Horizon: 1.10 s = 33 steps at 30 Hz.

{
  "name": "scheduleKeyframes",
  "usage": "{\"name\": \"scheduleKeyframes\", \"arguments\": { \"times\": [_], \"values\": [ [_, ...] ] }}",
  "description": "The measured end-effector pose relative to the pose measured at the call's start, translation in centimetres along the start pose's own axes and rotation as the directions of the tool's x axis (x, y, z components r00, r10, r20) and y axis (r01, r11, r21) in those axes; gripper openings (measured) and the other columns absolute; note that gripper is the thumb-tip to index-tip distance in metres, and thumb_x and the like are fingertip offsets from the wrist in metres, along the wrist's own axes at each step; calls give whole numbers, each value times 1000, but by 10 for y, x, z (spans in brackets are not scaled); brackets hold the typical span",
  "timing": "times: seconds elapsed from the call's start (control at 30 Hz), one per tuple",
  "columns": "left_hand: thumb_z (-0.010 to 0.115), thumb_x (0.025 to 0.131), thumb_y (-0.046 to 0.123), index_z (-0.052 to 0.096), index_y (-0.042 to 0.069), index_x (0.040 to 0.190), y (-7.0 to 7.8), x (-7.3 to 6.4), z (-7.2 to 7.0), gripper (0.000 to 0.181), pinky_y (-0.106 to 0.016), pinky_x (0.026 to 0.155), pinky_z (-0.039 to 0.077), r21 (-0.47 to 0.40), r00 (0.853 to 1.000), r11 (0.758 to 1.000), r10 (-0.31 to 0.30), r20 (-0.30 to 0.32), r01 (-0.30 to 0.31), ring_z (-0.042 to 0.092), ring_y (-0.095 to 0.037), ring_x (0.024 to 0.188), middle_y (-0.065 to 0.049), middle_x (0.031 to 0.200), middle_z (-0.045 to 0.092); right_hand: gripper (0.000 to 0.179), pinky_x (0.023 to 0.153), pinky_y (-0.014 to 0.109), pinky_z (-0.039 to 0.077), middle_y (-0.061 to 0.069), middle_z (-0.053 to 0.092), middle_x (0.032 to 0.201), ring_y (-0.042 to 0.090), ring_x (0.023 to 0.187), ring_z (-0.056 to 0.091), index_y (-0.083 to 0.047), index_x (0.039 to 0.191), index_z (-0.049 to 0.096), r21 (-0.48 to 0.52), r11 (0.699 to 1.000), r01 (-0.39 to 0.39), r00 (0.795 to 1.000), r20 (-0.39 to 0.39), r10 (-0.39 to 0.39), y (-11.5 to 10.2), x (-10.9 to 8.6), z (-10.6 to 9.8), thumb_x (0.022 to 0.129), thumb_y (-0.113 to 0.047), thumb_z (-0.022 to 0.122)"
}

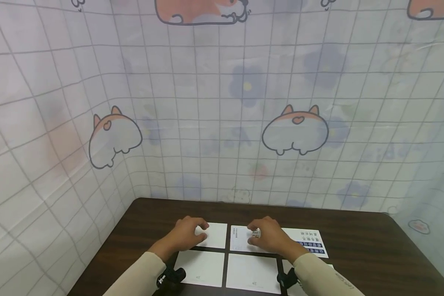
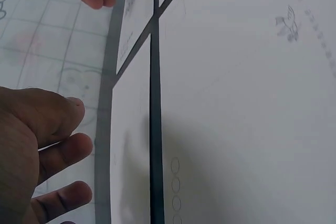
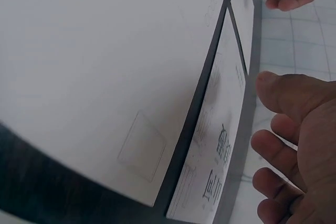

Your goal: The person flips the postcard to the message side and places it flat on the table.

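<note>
My left hand (image 1: 186, 233) hovers over a white sheet (image 1: 218, 236) in the far row, its thumb and fingers apart and loosely bent. Nothing is between them in the left wrist view. My right hand (image 1: 271, 237) is likewise empty, curved above white paper with small print (image 1: 240, 242). To its right, printed paper with dark blue bands (image 1: 311, 244) shows; the hand hides the part between. Nearer me lie a left sheet (image 1: 201, 267) and a middle sheet (image 1: 255, 273), each with a small faint mark. My right wrist partly covers another near sheet (image 1: 286, 265).
The sheets lie in two rows on a dark wooden table (image 1: 373, 250), with narrow gaps between them. A white gridded curtain (image 1: 207, 135) with cartoon animals hangs behind the table and along its left. Black wrist cameras (image 1: 175, 274) sit under both sleeves.
</note>
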State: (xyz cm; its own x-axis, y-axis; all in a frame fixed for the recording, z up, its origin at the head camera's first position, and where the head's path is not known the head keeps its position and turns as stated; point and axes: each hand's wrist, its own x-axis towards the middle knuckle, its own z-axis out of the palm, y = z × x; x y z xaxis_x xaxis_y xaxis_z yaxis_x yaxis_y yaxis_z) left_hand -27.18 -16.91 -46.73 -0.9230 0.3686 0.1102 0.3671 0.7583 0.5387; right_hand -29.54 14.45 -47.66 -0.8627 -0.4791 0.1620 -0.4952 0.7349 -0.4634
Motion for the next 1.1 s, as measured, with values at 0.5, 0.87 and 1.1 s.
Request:
{"name": "scheduleKeyframes", "arguments": {
  "times": [0.5, 0.87, 1.1],
  "values": [
    [74, 92, 19, 71, 6, 119, 11, 8, 10, 30, -61, 100, 35, 28, 998, 998, 63, 27, -64, 56, -34, 117, -4, 117, 71, 48, 102, 59, 42, -1, 70, 116, 34, 124, 55, -14, 121, 72, -29, 996, -83, 995, 55, 85, 16, -15, -9, 80, -31, 88],
    [75, 92, 22, 71, 7, 119, 19, 16, 20, 31, -66, 102, 33, 80, 998, 995, 61, 34, -64, 55, -37, 120, -7, 121, 70, 48, 103, 57, 40, -1, 70, 118, 33, 123, 55, -14, 121, 72, -39, 995, -89, 995, 41, 90, 34, -23, -18, 80, -31, 89],
    [77, 91, 24, 72, 9, 118, 23, 23, 27, 32, -61, 102, 35, 95, 997, 994, 54, 48, -59, 54, -36, 123, -5, 123, 69, 53, 103, 58, 40, 1, 69, 119, 33, 121, 55, -12, 121, 72, -63, 993, -104, 993, 43, 107, 42, -27, -22, 76, -31, 92]
  ]
}}
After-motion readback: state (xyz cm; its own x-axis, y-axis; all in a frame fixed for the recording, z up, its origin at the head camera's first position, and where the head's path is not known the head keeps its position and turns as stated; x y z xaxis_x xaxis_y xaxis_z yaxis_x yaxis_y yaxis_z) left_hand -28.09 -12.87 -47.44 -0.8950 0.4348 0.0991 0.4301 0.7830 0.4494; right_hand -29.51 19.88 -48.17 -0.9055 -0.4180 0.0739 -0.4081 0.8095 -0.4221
